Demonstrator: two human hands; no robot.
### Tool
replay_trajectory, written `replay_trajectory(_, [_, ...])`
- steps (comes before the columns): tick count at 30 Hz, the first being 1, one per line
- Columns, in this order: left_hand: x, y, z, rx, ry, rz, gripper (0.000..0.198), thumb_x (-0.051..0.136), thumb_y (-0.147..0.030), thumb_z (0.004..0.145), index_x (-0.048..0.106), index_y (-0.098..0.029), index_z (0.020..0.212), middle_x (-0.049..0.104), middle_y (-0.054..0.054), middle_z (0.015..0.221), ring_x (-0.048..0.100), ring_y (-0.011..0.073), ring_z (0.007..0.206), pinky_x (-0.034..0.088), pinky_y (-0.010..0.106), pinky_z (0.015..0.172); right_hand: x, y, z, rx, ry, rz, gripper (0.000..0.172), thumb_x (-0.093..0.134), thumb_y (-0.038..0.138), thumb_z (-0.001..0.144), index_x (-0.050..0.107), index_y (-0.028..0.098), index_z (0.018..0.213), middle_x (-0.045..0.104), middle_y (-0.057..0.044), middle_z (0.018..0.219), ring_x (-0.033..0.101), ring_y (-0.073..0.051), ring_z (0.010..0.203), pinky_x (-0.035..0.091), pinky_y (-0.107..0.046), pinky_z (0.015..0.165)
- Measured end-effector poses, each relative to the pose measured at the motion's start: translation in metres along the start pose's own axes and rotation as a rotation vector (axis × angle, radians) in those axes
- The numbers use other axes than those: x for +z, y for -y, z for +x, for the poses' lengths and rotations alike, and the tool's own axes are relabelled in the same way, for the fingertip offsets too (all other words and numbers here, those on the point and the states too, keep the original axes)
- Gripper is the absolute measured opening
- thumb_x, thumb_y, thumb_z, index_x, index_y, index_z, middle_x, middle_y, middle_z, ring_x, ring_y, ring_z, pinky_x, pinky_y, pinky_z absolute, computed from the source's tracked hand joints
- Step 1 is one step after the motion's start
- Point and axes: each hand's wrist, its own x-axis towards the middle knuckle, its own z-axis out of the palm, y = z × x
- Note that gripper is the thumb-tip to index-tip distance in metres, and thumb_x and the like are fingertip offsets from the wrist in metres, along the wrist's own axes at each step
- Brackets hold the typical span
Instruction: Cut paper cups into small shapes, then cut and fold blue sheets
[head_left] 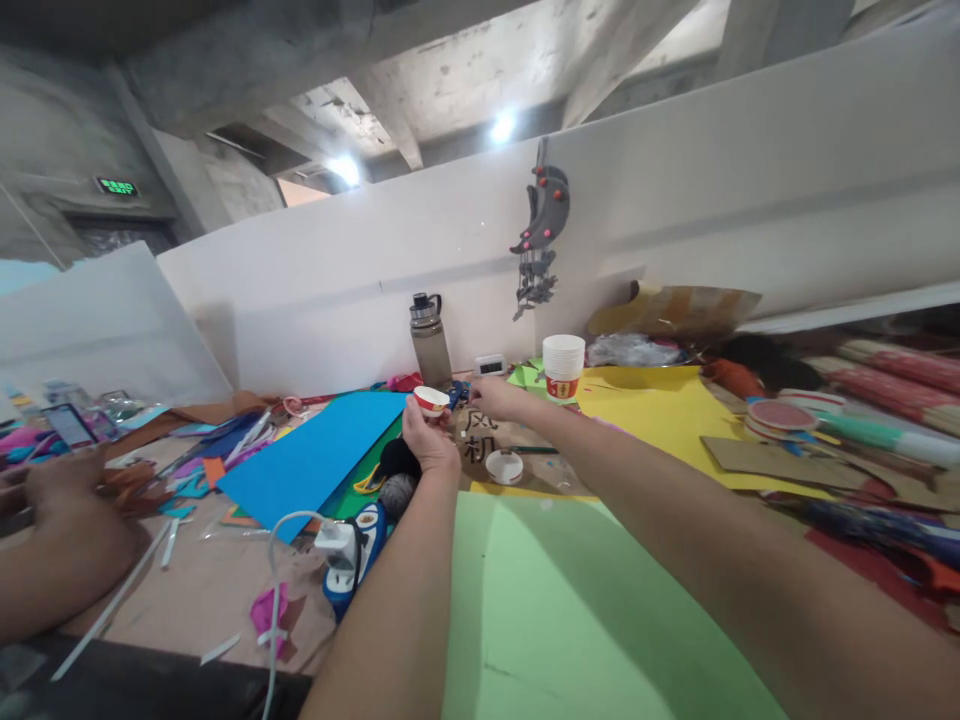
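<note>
My left hand (pixel 433 442) is closed around a short, cut-down paper cup (pixel 431 402) with a white inside and a red band. To its right my right hand (pixel 496 398) reaches forward, fingers drawn together and pointing down; whatever they may hold is too small to make out. Just below that hand, a second shallow white cup piece (pixel 504 467) lies on brown board with dark Chinese characters (pixel 478 450). A stack of paper cups (pixel 564 368) stands to the right of my right hand. Under my forearms lies a light green sheet (pixel 540 600).
A blue sheet (pixel 322 445), power strip (pixel 356 560) with white cable, and yarn balls (pixel 397 492) lie left. A bottle (pixel 430 345) and small digital clock (pixel 490 366) stand behind. Yellow paper (pixel 652 415) is right. Another person's arm (pixel 67 530) rests far left.
</note>
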Motion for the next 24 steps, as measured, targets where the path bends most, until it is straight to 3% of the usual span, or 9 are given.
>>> replay_trajectory(4, [-0.001,0.001,-0.003,-0.03,0.019,0.051,0.043,0.065,-0.054,0.072,0.056,-0.017,0.093,0.059,-0.001,0.069,0.054,0.0082,0.049,0.036,0.019,0.046,-0.032,-0.005,-0.026,0.016,-0.083,0.126,0.022,0.045,0.025,0.094,0.064,0.013,0.095,0.068,-0.005,0.078,0.062,-0.013,0.069,0.045,-0.02,0.061])
replay_trajectory(7, [-0.003,0.001,-0.002,-0.066,0.013,0.03,0.041,0.064,-0.053,0.074,0.056,-0.017,0.091,0.059,-0.002,0.067,0.053,0.0077,0.048,0.034,0.019,0.045,-0.05,-0.001,-0.074,-0.082,-0.049,0.393,0.018,0.049,0.026,0.091,0.062,0.014,0.094,0.062,0.001,0.066,0.056,-0.009,0.057,0.045,-0.019,0.057])
replay_trajectory(9, [-0.004,0.002,0.0,-0.101,0.006,0.017,0.038,0.063,-0.051,0.075,0.056,-0.017,0.09,0.059,-0.002,0.067,0.051,0.0073,0.046,0.033,0.019,0.044,-0.057,0.008,-0.115,-0.28,0.18,0.663,0.014,0.058,0.029,0.086,0.062,0.016,0.091,0.061,0.003,0.066,0.057,-0.009,0.059,0.048,-0.02,0.061])
replay_trajectory(12, [-0.004,0.004,0.001,-0.178,0.044,-0.018,0.034,0.066,-0.046,0.077,0.058,-0.017,0.092,0.063,-0.001,0.071,0.053,0.0079,0.048,0.037,0.02,0.046,-0.058,0.029,-0.17,-0.39,0.772,0.725,0.022,0.062,0.034,0.082,0.068,0.014,0.089,0.067,-0.003,0.077,0.063,-0.012,0.068,0.053,-0.025,0.066])
replay_trajectory(14, [-0.002,0.003,-0.001,-0.287,0.169,-0.056,0.033,0.069,-0.044,0.076,0.06,-0.016,0.091,0.065,0.0,0.072,0.058,0.0097,0.053,0.041,0.021,0.048,-0.053,0.039,-0.186,-0.403,0.857,0.66,0.026,0.06,0.034,0.083,0.07,0.012,0.094,0.068,-0.006,0.083,0.064,-0.013,0.073,0.053,-0.025,0.068])
replay_trajectory(16, [0.001,0.0,-0.006,-0.418,0.334,-0.091,0.031,0.072,-0.041,0.075,0.062,-0.015,0.089,0.066,0.002,0.071,0.061,0.0123,0.057,0.045,0.023,0.052,-0.045,0.041,-0.184,-0.39,0.598,0.638,0.024,0.057,0.032,0.083,0.07,0.013,0.092,0.067,-0.005,0.082,0.062,-0.012,0.069,0.051,-0.023,0.062])
replay_trajectory(21, [0.009,-0.007,-0.024,-0.604,0.61,-0.125,0.03,0.067,-0.04,0.08,0.065,-0.015,0.097,0.072,0.007,0.087,0.065,0.0162,0.069,0.051,0.028,0.062,-0.015,0.011,-0.144,-0.098,-0.614,0.842,0.02,0.052,0.029,0.081,0.065,0.018,0.09,0.062,-0.001,0.075,0.055,-0.012,0.065,0.044,-0.023,0.058])
replay_trajectory(23, [0.012,-0.008,-0.032,-0.634,0.687,-0.098,0.035,0.066,-0.041,0.081,0.065,-0.017,0.106,0.072,0.008,0.098,0.066,0.0176,0.074,0.052,0.029,0.064,-0.002,-0.005,-0.136,-0.023,-0.774,0.915,0.021,0.054,0.034,0.079,0.061,0.019,0.092,0.062,-0.001,0.08,0.055,-0.013,0.067,0.045,-0.024,0.058])
replay_trajectory(24, [0.014,-0.008,-0.036,-0.636,0.723,-0.079,0.038,0.066,-0.042,0.081,0.064,-0.019,0.112,0.071,0.008,0.101,0.066,0.0178,0.076,0.052,0.029,0.065,0.003,-0.012,-0.134,0.0,-0.76,0.96,0.023,0.055,0.036,0.078,0.06,0.019,0.092,0.061,0.0,0.08,0.055,-0.013,0.066,0.045,-0.024,0.057])
